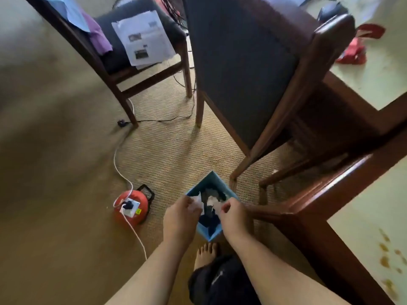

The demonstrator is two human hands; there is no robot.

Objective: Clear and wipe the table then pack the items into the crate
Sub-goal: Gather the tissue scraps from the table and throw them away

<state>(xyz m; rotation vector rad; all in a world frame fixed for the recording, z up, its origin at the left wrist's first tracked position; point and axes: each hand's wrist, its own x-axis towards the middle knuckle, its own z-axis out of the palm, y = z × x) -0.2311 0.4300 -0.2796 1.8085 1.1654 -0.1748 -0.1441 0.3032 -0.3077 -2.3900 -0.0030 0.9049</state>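
A small blue square bin (pixel 210 179) stands on the carpet below me, with crumpled white paper (pixel 211 201) and dark stuff inside. My left hand (pixel 181 214) is over its left rim and pinches a piece of crumpled white paper (pixel 196 202). My right hand (pixel 234 213) hovers over the right rim with curled fingers, and white paper shows at its fingertips. The table (pixel 374 84) with a pale green top and dark wooden frame runs along the right; brown stains (pixel 387 260) mark its near part.
A dark upholstered chair (pixel 253 73) stands against the table, close behind the bin. A second chair (pixel 132 40) at the back holds papers and cloths. An orange cable reel (pixel 131 208) with white cords lies left of the bin. A red item (pixel 356 49) lies on the table.
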